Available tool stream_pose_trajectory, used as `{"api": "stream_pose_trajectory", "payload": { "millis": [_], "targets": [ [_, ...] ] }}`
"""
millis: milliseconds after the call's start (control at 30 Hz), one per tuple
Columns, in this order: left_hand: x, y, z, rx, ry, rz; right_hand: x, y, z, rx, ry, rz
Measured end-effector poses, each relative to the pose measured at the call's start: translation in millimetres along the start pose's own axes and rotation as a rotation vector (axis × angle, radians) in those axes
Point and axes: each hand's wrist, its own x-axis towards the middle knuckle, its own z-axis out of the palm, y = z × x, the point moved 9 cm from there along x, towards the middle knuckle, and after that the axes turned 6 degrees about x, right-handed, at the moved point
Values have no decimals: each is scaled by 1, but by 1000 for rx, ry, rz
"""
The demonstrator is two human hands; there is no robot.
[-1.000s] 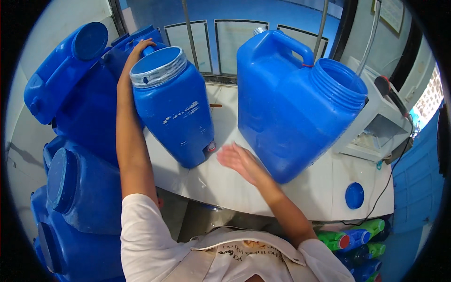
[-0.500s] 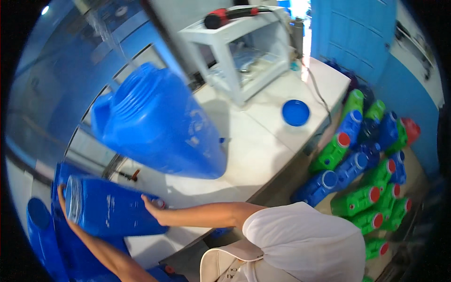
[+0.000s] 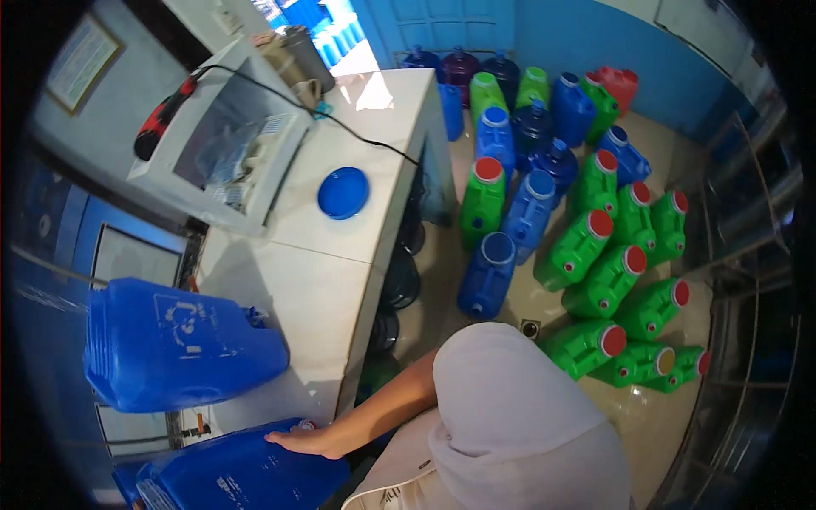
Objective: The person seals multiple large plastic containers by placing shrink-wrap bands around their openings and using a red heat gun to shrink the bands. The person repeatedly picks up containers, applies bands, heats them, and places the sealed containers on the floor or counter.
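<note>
Steadying the blue container (image 3: pixel 246 472) seems to be the step in hand, judging by how the right hand (image 3: pixel 310 442) lies against it at 7 o'clock of the view. The container runs out of view toward the lower edge, its pale-rimmed mouth toward 8 o'clock, and the small red-and-white spout (image 3: pixel 307 424) sits just beside the hand. Some fingers are hidden, so I cannot tell whether the hand is clamped on the container or only flat against it. The left hand is not in view. Whether the container leans is also hard to tell, given the bent view.

To do this well, I would spread the palm on the broad wall, clear of the spout, so that no force falls on that small fitting. A second hand near the mouth would give better control than one hand at this end alone. The head camera's view reaches well toward 3 o'clock, over green jugs (image 3: pixel 586 246) on the floor (image 3: pixel 650 416), so looking back at the container would make sense before shifting its weight. The larger blue jug (image 3: pixel 183 348), between 8 and 9 o'clock on the white surface (image 3: pixel 314 285), stands near it; a knock there is the likeliest mishap. The round blue lid (image 3: pixel 343 193), between 10 and 11, is well apart.
</note>
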Motion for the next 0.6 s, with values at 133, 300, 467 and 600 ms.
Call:
{"api": "stream_pose_trajectory", "payload": {
  "millis": [133,300,467,600],
  "targets": [
    [-8,58,-14,98,-35,201,-34,8,-30,31,62,-114],
    [-32,117,-50,227,-68,440,-79,33,-62,103,241,-244],
    [-48,191,-83,269,-120,750,-139,34,-115,12,641,-528],
    [-66,220,-75,395,-539,803,-190,56,-146,100,653,-555]
  ]
}}
